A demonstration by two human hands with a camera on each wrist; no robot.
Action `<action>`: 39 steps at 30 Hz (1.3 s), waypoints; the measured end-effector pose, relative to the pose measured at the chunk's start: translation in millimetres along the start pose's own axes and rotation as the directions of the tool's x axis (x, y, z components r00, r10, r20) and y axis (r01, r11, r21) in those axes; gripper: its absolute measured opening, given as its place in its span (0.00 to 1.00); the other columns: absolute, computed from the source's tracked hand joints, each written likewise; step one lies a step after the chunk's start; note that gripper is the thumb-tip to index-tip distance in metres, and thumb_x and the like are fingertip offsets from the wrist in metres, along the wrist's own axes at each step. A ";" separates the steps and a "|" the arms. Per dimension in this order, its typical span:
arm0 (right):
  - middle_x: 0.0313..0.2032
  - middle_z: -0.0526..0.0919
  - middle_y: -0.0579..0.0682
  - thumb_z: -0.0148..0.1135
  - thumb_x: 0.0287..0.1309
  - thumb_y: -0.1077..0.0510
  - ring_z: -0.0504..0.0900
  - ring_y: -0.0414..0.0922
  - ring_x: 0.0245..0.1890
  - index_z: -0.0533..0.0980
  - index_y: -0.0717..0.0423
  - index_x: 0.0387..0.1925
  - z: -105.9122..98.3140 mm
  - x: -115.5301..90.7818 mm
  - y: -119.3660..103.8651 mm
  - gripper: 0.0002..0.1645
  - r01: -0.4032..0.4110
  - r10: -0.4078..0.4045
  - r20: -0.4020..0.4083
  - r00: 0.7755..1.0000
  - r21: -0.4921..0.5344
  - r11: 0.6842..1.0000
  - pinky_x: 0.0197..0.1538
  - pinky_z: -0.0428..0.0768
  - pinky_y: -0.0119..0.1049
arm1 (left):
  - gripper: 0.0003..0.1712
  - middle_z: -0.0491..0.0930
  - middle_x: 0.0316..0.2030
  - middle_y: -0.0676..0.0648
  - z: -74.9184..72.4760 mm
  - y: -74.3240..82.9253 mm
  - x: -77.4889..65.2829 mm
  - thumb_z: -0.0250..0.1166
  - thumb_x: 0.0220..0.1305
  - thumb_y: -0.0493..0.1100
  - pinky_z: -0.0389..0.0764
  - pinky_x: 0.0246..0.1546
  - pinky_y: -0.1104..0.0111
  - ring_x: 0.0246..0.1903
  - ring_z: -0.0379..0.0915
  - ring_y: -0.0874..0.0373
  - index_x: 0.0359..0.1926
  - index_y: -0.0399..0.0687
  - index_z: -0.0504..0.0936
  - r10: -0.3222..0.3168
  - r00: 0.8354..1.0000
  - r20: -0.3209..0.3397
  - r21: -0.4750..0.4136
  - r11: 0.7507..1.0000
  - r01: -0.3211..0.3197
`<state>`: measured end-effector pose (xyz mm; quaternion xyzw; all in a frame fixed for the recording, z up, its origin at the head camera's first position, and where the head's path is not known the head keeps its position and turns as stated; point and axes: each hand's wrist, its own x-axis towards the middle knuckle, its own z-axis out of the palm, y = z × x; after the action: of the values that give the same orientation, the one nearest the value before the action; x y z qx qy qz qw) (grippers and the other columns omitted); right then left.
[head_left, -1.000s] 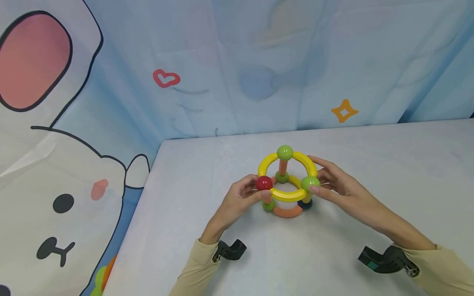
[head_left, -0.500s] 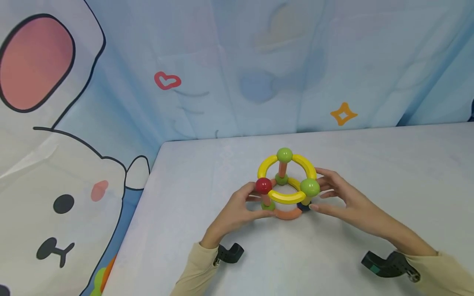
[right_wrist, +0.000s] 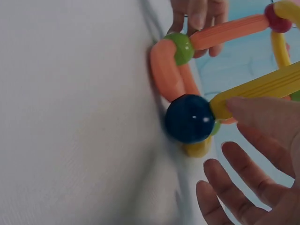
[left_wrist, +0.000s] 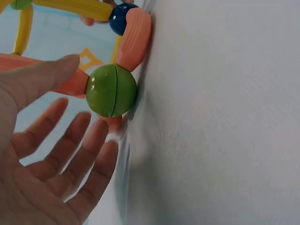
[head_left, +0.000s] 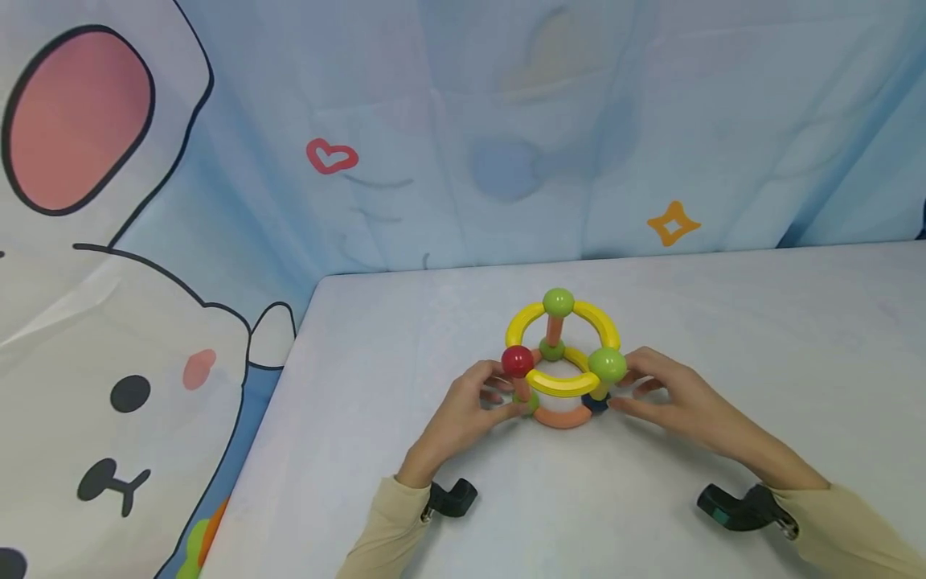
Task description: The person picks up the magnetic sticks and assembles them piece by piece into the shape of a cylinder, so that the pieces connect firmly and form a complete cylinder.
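A construction of colored balls and rods (head_left: 563, 384) stands on the table in the head view. Its upper yellow ring joins a red ball (head_left: 517, 361) and two green balls; short posts lead down to a lower orange and yellow ring. My left hand (head_left: 463, 410) is at its left side, thumb by the orange post (left_wrist: 70, 84) and lower green ball (left_wrist: 111, 90), fingers loosely spread. At the other side, my right hand (head_left: 680, 402) has its thumb against or just before the yellow post (right_wrist: 258, 91), above the dark blue ball (right_wrist: 190, 118); its fingers are relaxed and apart.
The white table (head_left: 362, 338) extends around the construction. A blue patterned curtain (head_left: 448, 145) hangs behind it, and a large cartoon figure (head_left: 166, 450) is printed on the cloth at left. Black wrist cameras (head_left: 453, 498) sit on both forearms.
My right hand has slid off the upper ring and green ball, down and outward to the lower part. My left thumb has dropped from the red ball to the lower green ball. The construction stays put.
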<state>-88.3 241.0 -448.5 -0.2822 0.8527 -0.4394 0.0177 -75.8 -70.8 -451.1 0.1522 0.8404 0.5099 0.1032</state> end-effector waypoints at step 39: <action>0.29 0.75 0.35 0.79 0.57 0.47 0.72 0.36 0.30 0.79 0.45 0.43 -4.7 31.2 12.5 0.18 -0.086 0.154 0.352 0.923 -0.203 0.975 0.36 0.74 0.33 | 0.11 0.83 0.44 0.46 8.9 1.5 10.1 0.74 0.65 0.36 0.82 0.58 0.63 0.50 0.82 0.51 0.46 0.40 0.83 0.137 0.989 -0.047 -0.024 0.990 -0.138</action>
<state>-121.6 234.7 -448.3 -0.3064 0.8871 -0.2966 0.1767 -82.1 -59.2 -454.1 0.1971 0.8230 0.5303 0.0509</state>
